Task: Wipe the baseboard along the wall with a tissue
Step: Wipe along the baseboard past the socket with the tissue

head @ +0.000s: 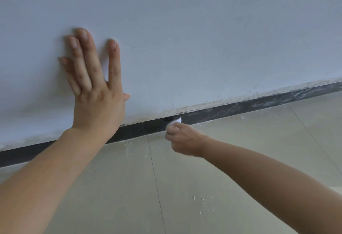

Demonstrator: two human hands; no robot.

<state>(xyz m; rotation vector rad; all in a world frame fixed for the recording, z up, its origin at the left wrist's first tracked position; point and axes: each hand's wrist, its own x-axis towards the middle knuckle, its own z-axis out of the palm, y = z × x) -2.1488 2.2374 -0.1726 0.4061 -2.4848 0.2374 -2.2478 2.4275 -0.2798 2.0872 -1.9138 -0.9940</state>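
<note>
Beige tiled floor (203, 178), flecked with white specks near the wall (203, 30). Right hand (182, 139): fingers curled, pinching a wadded white tissue (175, 121) against the dark baseboard (240, 107), likely to rub off its pale smears; streaks show further right. Left hand (98, 100): fingers straight and spread, flat on the pale wall above, apparently bracing the person's lean.

No writing, label, brand, number or sign is showing anywhere: nothing readable is appearing on the plain pale painted wall (185, 30), the dark grey baseboard strip (231, 108), the beige glossy floor tiles (240, 159) or the small crumpled white tissue (176, 121)
</note>
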